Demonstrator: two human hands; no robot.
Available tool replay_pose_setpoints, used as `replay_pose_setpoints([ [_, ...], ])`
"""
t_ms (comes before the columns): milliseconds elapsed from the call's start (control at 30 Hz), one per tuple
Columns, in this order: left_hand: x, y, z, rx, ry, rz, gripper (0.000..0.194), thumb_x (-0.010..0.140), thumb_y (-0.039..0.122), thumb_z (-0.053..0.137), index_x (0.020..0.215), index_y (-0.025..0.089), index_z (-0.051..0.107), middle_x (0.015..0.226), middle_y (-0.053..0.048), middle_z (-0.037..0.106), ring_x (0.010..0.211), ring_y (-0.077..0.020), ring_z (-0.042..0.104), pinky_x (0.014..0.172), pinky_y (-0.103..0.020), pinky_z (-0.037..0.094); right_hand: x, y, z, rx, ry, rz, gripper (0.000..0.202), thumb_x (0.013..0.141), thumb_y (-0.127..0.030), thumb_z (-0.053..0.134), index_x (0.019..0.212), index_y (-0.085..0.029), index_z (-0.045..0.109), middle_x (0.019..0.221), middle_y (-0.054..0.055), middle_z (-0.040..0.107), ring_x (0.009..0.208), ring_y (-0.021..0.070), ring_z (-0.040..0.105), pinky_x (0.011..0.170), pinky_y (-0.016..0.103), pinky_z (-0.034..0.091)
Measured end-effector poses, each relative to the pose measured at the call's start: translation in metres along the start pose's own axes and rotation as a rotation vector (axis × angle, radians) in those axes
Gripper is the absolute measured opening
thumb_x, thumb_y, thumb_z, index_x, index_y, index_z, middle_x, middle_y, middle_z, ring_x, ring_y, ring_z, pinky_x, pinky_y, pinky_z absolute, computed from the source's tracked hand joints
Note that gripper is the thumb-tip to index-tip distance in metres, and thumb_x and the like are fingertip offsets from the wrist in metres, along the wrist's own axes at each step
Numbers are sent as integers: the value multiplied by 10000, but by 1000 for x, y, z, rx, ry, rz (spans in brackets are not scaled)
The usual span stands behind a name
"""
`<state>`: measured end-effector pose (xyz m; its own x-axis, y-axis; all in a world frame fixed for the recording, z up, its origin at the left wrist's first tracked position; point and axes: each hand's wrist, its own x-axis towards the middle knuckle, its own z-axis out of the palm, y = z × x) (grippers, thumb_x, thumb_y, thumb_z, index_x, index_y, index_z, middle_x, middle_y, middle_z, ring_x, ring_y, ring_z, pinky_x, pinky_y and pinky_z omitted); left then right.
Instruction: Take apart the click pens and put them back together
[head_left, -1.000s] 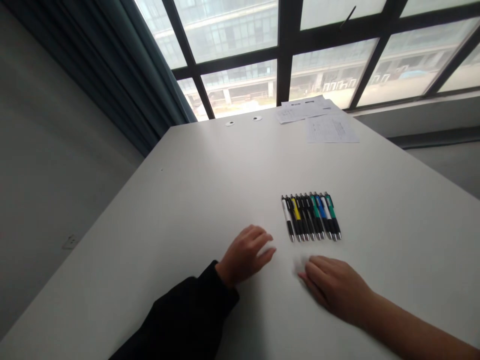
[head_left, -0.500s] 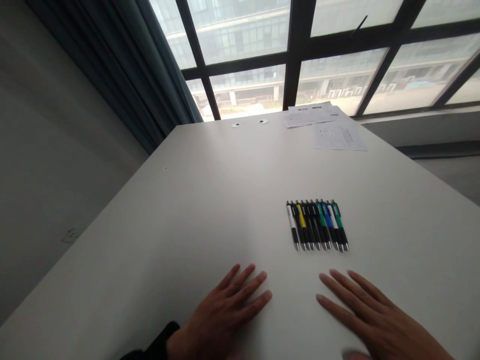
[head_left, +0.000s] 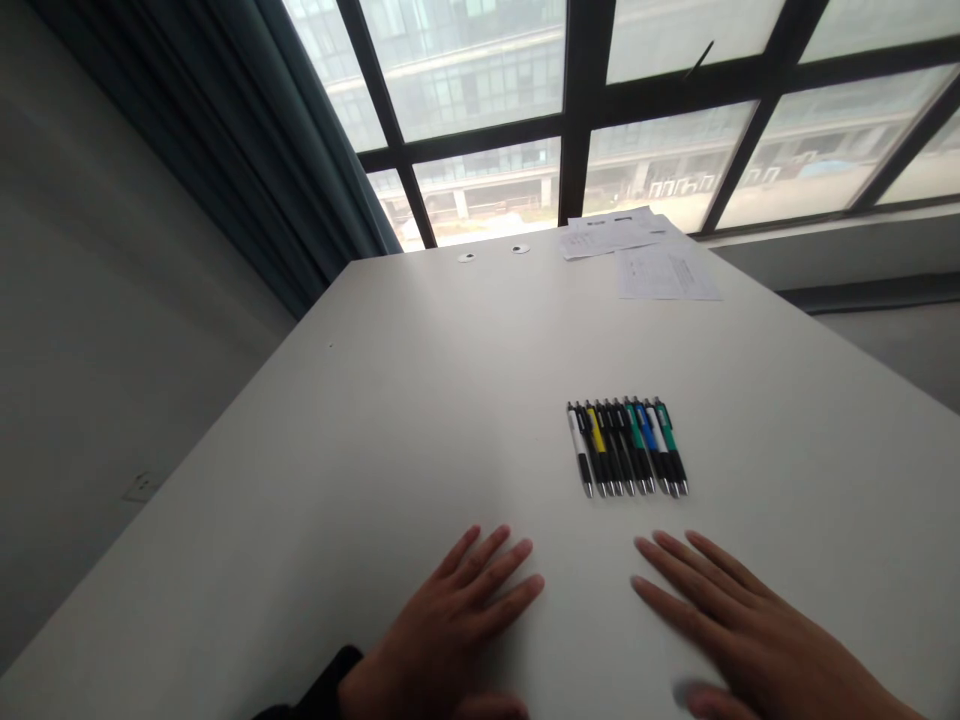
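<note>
Several click pens [head_left: 627, 448] lie side by side in a row on the white table [head_left: 420, 400], tips toward me. Their barrels are white, yellow, black, green and blue, with black grips and silvery tips. My left hand [head_left: 457, 620] rests palm down on the table, below and left of the row, fingers spread and holding nothing. Below and right of the pens is my right hand [head_left: 750, 620], flat with its fingers stretched out and nothing in it. Neither hand touches a pen.
Printed paper sheets [head_left: 667, 272] lie at the table's far right end. Two round white cable-hole covers [head_left: 520, 249] sit near the far edge. Beyond stand a dark-framed window [head_left: 575, 120] and a dark blue curtain [head_left: 300, 180]. A wall socket [head_left: 142, 487] is at left.
The view has shifted slightly, so the pens and papers appear a little further left. My right hand's fingers are slightly closer together; the pens lie as before.
</note>
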<state>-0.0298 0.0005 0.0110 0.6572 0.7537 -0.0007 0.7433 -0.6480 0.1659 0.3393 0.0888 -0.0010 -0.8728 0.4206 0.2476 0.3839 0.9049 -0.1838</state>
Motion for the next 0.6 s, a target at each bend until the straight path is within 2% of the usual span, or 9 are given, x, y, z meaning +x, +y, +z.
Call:
replay_pose_setpoints([
  [100, 14, -4, 3, 37, 132, 63, 681, 937, 657, 500, 1419, 176, 498, 1502, -140, 520, 1417, -355, 441, 1171, -550, 369, -1, 11, 3, 69, 174, 192, 539, 944, -310, 585, 1474, -243, 519, 1489, 98, 556, 1255, 288, 630, 950, 352, 595],
  [133, 21, -6, 4, 40, 177, 87, 590, 957, 595, 513, 1353, 158, 544, 1428, -143, 584, 1370, -336, 493, 1153, -521, 398, 0, 18, 5, 81, 239, 244, 453, 954, -289, 568, 1404, -235, 571, 1408, 109, 612, 1203, 272, 657, 934, 345, 596],
  [200, 40, -15, 5, 41, 343, 126, 372, 989, 437, 526, 1181, 129, 612, 1218, -130, 689, 1178, -267, 618, 1088, -444, 464, 6, 35, 8, 61, 369, 314, 264, 959, -273, 565, 1203, -225, 654, 1168, 111, 698, 1049, 255, 700, 876, 348, 592],
  [300, 72, -31, 5, 74, 405, 160, 187, 978, 325, 556, 943, 156, 626, 930, -73, 695, 861, -194, 639, 851, -364, 546, 20, 66, 10, 0, 454, 409, 135, 965, -317, 565, 944, -209, 644, 877, 79, 675, 812, 235, 681, 759, 361, 562],
  [367, 92, -43, 5, 105, 440, 133, 229, 970, 315, 559, 794, 173, 598, 796, -47, 649, 719, -176, 592, 696, -330, 527, 29, 84, 10, -21, 456, 488, 205, 978, -361, 531, 859, -209, 600, 776, 59, 629, 698, 220, 643, 675, 353, 540],
  [433, 108, -54, 4, 113, 470, 74, 258, 954, 384, 571, 837, 162, 631, 853, -77, 664, 754, -201, 605, 718, -358, 529, 37, 97, 11, -15, 439, 545, 246, 991, -408, 490, 914, -200, 596, 832, 82, 651, 743, 234, 661, 706, 365, 553],
  [500, 123, -61, 3, 74, 463, 74, 442, 910, 543, 589, 1055, 132, 666, 1076, -150, 683, 959, -270, 638, 863, -424, 531, 42, 103, 14, -21, 375, 506, 327, 996, -457, 465, 1097, -177, 602, 1048, 145, 683, 971, 288, 674, 854, 423, 556],
  [533, 130, -63, 2, 51, 426, 101, 585, 881, 620, 585, 1189, 126, 647, 1227, -181, 653, 1124, -315, 610, 980, -472, 492, 44, 103, 16, -43, 326, 488, 383, 997, -473, 459, 1203, -174, 583, 1183, 170, 664, 1100, 315, 645, 936, 465, 532],
  [600, 146, -64, -2, 29, 297, 169, 781, 853, 710, 555, 1413, 166, 532, 1489, -171, 511, 1398, -371, 432, 1177, -562, 298, 46, 103, 22, -98, 240, 456, 512, 1000, -493, 450, 1399, -174, 487, 1410, 198, 566, 1310, 357, 532, 1052, 539, 461],
])
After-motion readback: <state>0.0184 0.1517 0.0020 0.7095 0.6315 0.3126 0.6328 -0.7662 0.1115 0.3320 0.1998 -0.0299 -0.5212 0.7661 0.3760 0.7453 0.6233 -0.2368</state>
